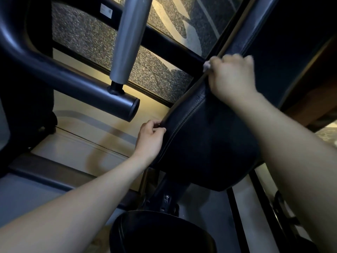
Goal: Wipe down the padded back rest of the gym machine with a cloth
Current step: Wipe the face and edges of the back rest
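A thick dark frame tube (73,83) crosses the left side, ending in a capped end near the middle. A silver cylinder (127,39) stands on it, rising to the top edge of the view. Behind both lies speckled flooring (87,39) with pale bands.

Right of the tube's end, the left hand (150,137) grips the lower left edge of the padded back rest (209,143), with the fingers curled over the rim and the thumb on the stitched seam. Below it, at the bottom edge of the view, sits the dark seat pad (160,232).

The back rest is black with pale stitching, and runs from its rounded lower end up toward the top right corner. Farther up its left edge, a small pale bit of cloth (207,65) pokes out of the right hand (231,77). That hand is closed round the cloth and presses it against the pad's rim; it is blurred
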